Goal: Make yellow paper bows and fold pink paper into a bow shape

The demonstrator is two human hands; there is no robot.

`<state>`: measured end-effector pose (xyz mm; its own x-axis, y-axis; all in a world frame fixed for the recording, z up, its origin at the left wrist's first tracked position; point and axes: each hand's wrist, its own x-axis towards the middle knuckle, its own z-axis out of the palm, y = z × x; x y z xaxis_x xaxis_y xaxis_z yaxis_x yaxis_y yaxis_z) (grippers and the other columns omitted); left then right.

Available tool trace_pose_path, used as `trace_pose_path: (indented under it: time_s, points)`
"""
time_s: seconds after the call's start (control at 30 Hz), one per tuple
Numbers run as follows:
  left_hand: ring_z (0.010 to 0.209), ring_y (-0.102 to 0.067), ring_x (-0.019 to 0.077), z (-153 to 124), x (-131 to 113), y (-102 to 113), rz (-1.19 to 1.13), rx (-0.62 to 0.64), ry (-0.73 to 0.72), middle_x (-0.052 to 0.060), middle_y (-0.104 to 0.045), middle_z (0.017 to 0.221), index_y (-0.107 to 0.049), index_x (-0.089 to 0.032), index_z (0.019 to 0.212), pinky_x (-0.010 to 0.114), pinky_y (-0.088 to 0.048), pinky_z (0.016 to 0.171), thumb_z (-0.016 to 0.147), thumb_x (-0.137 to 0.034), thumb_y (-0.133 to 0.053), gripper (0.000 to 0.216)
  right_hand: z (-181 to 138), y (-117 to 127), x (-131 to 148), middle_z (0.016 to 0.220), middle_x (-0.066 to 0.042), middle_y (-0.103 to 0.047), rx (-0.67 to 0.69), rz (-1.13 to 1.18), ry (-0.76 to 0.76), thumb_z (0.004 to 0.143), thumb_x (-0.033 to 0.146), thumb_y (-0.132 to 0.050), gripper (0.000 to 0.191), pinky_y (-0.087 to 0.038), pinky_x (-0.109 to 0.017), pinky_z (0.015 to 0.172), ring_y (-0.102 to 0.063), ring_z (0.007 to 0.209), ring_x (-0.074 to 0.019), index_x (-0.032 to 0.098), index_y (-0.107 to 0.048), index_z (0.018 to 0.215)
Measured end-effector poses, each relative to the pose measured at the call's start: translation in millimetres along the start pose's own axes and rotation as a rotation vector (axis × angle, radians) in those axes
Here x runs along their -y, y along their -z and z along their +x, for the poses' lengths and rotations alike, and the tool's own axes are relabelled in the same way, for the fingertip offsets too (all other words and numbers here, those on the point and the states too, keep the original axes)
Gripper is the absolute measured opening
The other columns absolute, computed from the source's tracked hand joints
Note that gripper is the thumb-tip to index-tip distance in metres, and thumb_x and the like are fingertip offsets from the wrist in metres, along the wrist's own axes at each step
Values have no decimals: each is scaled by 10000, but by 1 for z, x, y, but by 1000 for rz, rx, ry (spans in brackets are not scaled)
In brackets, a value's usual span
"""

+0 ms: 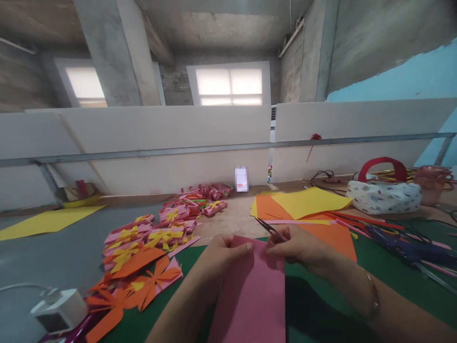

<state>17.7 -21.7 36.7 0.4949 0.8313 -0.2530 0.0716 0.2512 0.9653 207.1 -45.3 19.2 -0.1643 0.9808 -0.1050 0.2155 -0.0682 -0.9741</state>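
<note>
A pink paper sheet (252,290) lies in front of me over a green mat (317,300). My left hand (223,252) pinches the sheet's top left edge, fingers closed on it. My right hand (303,247) grips a small pair of scissors (271,230), whose blades point up and left at the sheet's top edge. A thin bracelet sits on my right wrist.
Several pink and orange paper pieces with yellow bows (150,247) pile at the left. Orange and yellow sheets (303,207) lie behind the hands. A patterned bag with a red handle (383,195), a glue gun (403,243) and paper strips sit right. A white adapter (59,309) lies near left.
</note>
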Motion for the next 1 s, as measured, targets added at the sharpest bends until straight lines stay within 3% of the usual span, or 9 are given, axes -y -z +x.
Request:
trace_pose_path:
  time_s: [0.17, 0.3, 0.43, 0.57, 0.73, 1.0]
  points:
    - [470, -411, 70, 2, -1, 1, 6, -130, -125, -30, -507, 503, -626, -136, 606, 189, -265, 447, 628, -442, -695, 315, 1, 2, 0, 520, 66, -442, -17, 50, -22, 584, 237, -726, 216, -174, -219, 435, -305, 470, -45, 151, -529, 609]
    - [432, -276, 36, 10, 1, 12, -67, -260, -190, -82, -371, 476, -609, -145, 621, 182, -188, 430, 590, -450, -717, 324, 0, 6, 2, 522, 71, -392, -3, 127, -26, 583, 220, -726, 246, -160, -219, 432, -283, 473, -43, 156, -488, 591]
    - [456, -337, 42, 12, 0, 18, -103, -343, -209, -63, -440, 530, -624, -146, 696, 180, -216, 443, 607, -523, -685, 392, -2, 7, 3, 562, 63, -407, -8, 192, -53, 572, 249, -751, 289, -205, -205, 442, -329, 502, -48, 159, -480, 614]
    - [573, -508, 100, 10, 2, 12, -60, -203, -179, 3, -595, 635, -646, -134, 776, 213, -349, 524, 600, -565, -681, 466, -2, 5, 2, 566, 62, -424, -19, 159, -50, 583, 244, -741, 258, -209, -206, 449, -336, 502, -50, 156, -505, 639]
    - [585, -588, 159, 11, 10, 3, -12, 54, -70, 58, -666, 651, -673, -106, 767, 265, -421, 576, 507, -370, -801, 392, -1, 3, 1, 542, 61, -429, 19, 48, 11, 605, 222, -692, 167, -189, -218, 446, -314, 484, -50, 146, -548, 644]
    - [571, -611, 171, 16, 12, 9, -107, -35, -35, 70, -686, 656, -687, -123, 750, 279, -457, 558, 509, -320, -801, 331, -3, 9, 8, 495, 83, -318, 1, 39, 39, 620, 158, -584, 81, -118, -250, 433, -216, 456, -45, 155, -510, 588]
